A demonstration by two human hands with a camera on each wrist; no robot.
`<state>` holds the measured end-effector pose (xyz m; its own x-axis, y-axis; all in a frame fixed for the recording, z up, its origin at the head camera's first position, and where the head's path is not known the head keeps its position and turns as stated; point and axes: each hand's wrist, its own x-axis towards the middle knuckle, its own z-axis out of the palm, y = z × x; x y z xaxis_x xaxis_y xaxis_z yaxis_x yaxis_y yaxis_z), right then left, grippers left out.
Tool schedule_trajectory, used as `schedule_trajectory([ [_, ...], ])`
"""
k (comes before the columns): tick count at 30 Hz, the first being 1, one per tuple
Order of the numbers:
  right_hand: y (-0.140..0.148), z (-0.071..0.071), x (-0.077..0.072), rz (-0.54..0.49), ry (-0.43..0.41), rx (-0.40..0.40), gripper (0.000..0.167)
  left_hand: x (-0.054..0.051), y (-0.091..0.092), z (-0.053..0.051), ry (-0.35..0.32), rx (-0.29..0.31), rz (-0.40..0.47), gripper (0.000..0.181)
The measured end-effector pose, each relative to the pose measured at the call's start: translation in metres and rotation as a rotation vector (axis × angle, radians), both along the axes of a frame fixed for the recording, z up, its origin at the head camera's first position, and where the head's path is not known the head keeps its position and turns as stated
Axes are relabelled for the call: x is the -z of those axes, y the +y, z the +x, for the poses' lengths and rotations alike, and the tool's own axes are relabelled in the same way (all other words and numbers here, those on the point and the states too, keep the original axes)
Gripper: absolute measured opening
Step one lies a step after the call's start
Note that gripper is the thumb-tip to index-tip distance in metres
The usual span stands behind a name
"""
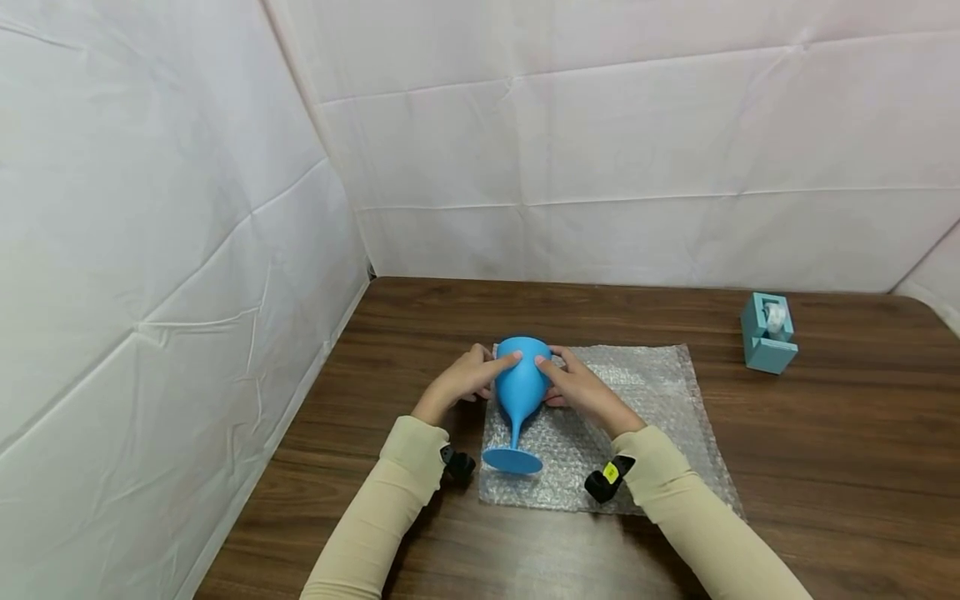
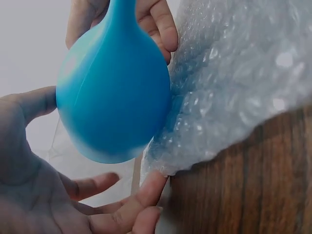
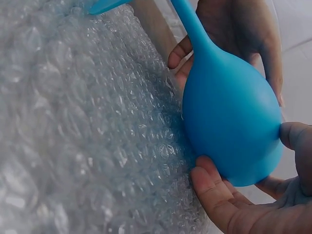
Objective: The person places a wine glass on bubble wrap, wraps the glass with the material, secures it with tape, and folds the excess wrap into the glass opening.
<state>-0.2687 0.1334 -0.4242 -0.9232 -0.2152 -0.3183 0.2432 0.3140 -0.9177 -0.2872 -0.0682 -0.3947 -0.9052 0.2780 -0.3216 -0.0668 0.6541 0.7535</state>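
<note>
Goblet (image 1: 522, 385) (just one) in right hand (image 1: 587, 392), left hand (image 1: 459, 379) wide, one bubble-wrap sheet (image 1: 660, 387) beneath.

two hands (image 1: 467, 377) (image 1: 583, 387), one goblet (image 1: 521, 387), one bubblewrap sheet (image 1: 660, 383)

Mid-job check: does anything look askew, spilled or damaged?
I see no spill or damage. Slightly odd: the blue stemmed goblet is on its side along the left edge of the clear bubble-wrap sheet, well off centre, with most of the sheet to its right.

A teal tape dispenser (image 1: 768, 337) stands on a brown wooden table (image 1: 847, 458) before creased white sheeting (image 1: 637, 142).
</note>
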Motion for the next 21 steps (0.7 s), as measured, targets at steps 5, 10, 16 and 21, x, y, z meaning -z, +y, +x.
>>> schedule_trajectory([
  [5, 0.0013, 0.0002, -0.0008, -0.008, -0.002, -0.005, 0.070, 0.0003, 0.0020, -0.0001, -0.014, -0.028, 0.013, 0.083],
  [10, 0.0017, 0.0026, -0.0026, -0.016, 0.006, -0.008, 0.069, 0.0017, 0.0045, 0.0003, 0.005, -0.034, 0.031, 0.082],
  [16, 0.0032, 0.0011, 0.0003, -0.016, 0.012, -0.003, 0.068, 0.0040, 0.0081, 0.0011, 0.039, -0.029, 0.026, 0.083],
  [21, 0.0045, -0.0006, 0.0033, -0.018, 0.002, 0.016, 0.068, 0.0029, 0.0102, 0.0020, 0.065, -0.036, 0.012, 0.086],
])
